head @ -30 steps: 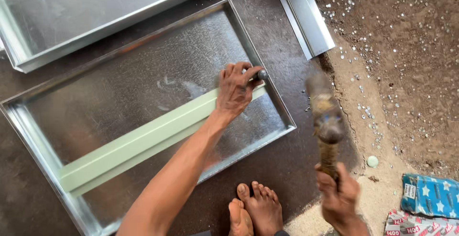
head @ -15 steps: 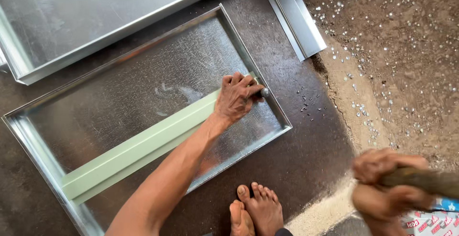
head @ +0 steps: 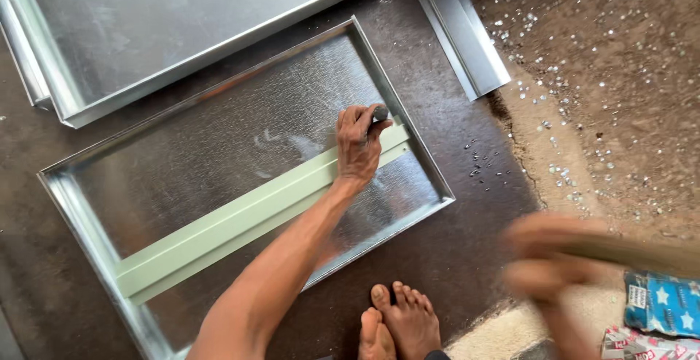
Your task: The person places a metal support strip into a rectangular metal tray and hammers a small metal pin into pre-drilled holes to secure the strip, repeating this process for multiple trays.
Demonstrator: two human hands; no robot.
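Galvanised tray (head: 219,149) on dark floor (head: 467,251) — left hand (head: 359,145) pinning green strip (head: 240,218)

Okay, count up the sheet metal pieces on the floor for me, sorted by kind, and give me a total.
Shallow metal trays: 2, one under the left hand, one above it
Pale green metal strip: 1
Folded metal channel: 1
Total: 4
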